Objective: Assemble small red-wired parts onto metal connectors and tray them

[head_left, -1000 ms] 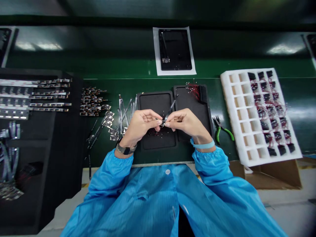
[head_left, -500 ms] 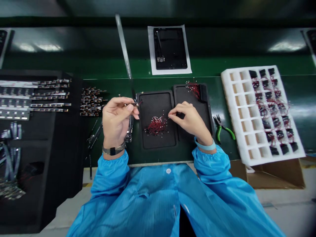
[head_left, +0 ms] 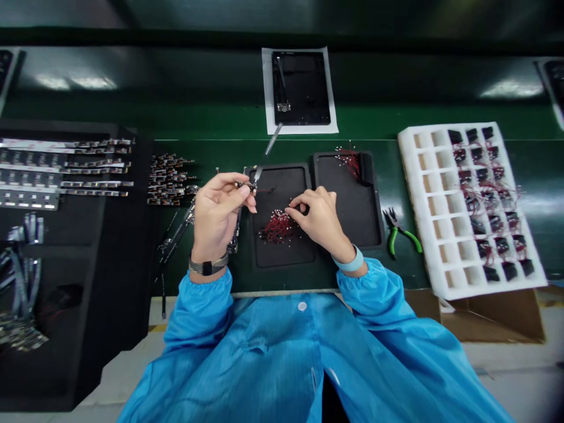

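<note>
My left hand (head_left: 220,214) pinches a small circuit board (head_left: 245,187) between thumb and fingers, over the left edge of the left black tray (head_left: 259,258). From the board a grey flat ribbon cable (head_left: 268,154) sticks up and away, and a thin dark red wire (head_left: 264,190) points right. My right hand (head_left: 319,220) is closed, thumb and forefinger together at the upper right edge of a pile of small red-and-black wired parts (head_left: 276,228) in that tray. Whether a part is between those fingertips is too small to tell.
A second black tray (head_left: 348,232) holds a bundle of red wires (head_left: 350,160). Green-handled pliers (head_left: 399,232) lie beside a white foam tray (head_left: 440,288) of wired black parts. Left are stacked small boards (head_left: 170,179) and a black foam box (head_left: 83,264). A dark panel (head_left: 304,88) lies behind.
The ribbon cable on the board has swung from leaning left to leaning right. My right hand has moved left and slightly down to the pile's edge.
</note>
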The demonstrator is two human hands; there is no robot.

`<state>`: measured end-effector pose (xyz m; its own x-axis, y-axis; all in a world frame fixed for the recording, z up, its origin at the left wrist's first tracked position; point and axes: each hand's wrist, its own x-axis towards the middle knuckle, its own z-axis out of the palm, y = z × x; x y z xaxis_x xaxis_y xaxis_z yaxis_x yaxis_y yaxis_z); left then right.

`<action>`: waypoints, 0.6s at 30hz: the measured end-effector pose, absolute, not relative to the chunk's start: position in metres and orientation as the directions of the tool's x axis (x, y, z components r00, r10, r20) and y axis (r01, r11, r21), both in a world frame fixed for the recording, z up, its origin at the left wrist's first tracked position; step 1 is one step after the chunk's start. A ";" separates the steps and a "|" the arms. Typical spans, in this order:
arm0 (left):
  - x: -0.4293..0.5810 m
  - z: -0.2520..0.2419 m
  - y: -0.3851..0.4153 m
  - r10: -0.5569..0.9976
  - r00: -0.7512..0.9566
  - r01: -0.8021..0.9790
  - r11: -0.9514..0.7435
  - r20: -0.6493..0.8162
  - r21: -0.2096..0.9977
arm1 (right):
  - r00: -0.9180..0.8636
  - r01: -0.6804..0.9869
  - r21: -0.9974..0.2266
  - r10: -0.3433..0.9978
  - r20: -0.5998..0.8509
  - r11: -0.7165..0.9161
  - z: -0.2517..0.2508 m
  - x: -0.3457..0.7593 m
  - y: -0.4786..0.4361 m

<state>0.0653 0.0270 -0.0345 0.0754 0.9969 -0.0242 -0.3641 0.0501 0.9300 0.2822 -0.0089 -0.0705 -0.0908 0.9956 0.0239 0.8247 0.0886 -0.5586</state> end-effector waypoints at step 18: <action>0.063 -0.044 0.029 1.000 0.004 -0.309 -0.011 0.013 0.951 | -0.046 0.355 -0.933 0.998 0.043 0.056 -0.063 0.274 -0.010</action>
